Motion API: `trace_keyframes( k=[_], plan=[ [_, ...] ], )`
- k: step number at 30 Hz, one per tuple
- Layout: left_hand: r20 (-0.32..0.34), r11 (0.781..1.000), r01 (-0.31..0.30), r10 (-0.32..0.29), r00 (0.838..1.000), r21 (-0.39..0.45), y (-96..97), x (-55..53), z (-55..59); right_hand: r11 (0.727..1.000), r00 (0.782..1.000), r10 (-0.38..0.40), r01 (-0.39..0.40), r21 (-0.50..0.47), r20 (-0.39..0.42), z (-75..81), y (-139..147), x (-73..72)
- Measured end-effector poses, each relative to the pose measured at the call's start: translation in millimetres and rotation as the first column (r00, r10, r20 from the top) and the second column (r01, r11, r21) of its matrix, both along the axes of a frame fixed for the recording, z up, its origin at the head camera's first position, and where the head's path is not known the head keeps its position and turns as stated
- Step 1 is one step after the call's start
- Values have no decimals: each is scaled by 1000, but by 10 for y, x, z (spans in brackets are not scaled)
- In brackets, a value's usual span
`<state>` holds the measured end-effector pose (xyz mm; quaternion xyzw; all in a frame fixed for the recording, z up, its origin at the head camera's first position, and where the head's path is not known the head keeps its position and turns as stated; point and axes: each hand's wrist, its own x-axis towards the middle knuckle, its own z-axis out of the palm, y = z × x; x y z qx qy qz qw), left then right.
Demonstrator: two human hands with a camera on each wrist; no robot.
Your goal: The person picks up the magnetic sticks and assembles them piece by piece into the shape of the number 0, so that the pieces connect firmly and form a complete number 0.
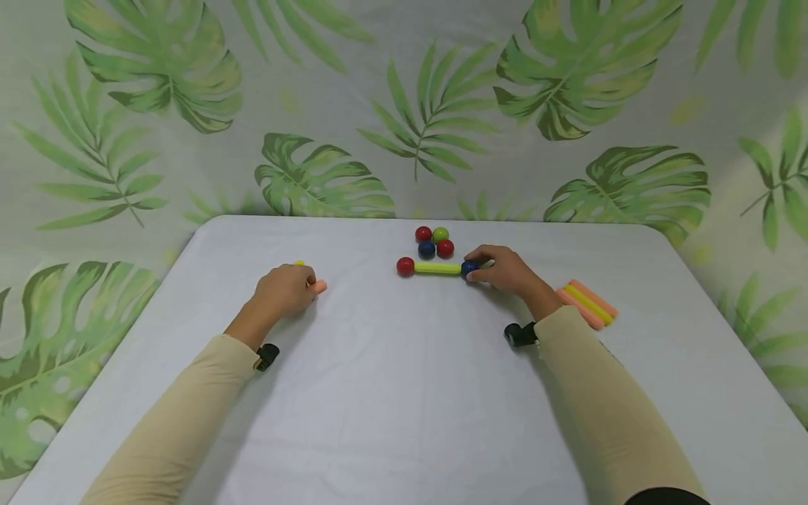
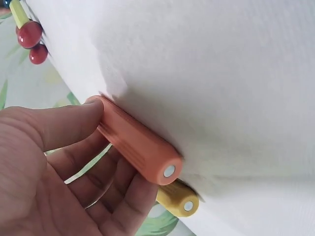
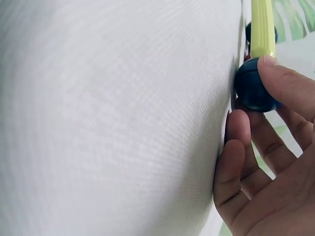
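My left hand (image 1: 287,289) grips an orange magnetic building rod (image 2: 140,140) between thumb and fingers, at the left of the table. A silver disc shows in the rod's end, and a yellow rod (image 2: 179,197) lies right beside it. At centre right, my right hand (image 1: 501,270) pinches a dark blue ball (image 3: 253,86) with the thumb on top and fingers beneath. This ball meets one end of a yellow-green rod (image 1: 438,268). On the rod's other end sits a red ball (image 1: 405,266).
Just behind the joined piece is a cluster of loose balls: two red, one green (image 1: 440,234) and one blue (image 1: 426,249). Several orange and yellow rods (image 1: 588,304) lie side by side near the right forearm. A leaf-patterned cloth (image 1: 429,119) hangs behind the white table (image 1: 391,393).
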<state>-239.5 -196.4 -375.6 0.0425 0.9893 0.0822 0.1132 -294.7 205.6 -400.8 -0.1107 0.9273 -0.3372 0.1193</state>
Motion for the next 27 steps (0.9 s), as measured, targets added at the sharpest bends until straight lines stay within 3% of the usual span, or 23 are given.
trace_keyframes(
  k=[12, 27],
  plan=[
    [24, 994, 87, -89, 996, 64, 28, 115, 26, 1000, 1000, -4, 4, -11, 7, 16, -6, -10],
    [25, 971, 191, -197, 980, 142, 139, 189, -37, 1000, 1000, -13, 13, -12, 15, -13, 6, -12]
  ],
)
